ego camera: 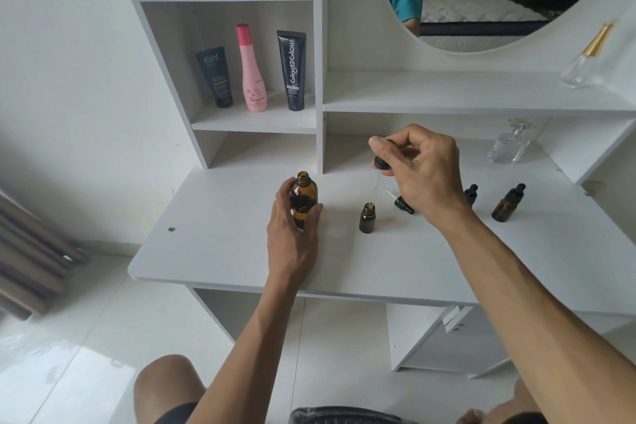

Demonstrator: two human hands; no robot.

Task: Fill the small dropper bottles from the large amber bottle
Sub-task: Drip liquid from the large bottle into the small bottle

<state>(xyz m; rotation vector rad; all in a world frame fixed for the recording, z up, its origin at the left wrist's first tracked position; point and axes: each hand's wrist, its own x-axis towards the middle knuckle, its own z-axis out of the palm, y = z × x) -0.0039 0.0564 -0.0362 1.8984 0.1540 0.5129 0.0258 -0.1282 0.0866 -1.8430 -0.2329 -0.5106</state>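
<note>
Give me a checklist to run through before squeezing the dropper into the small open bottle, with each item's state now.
1. Small open bottle upright on the table: ok.
2. Pipette tip at its mouth: ok.
3. Right hand gripping the dropper: ok.
4. Left hand steadying the large amber bottle, uncapped and upright: ok.
5. Liquid in pipette: cannot tell.
6. Loose dropper cap lying clear of the bottle: ok.

Amber bottles (304, 198), black droppers (403, 204), white table (220, 244), pink bottle (254, 72).
</note>
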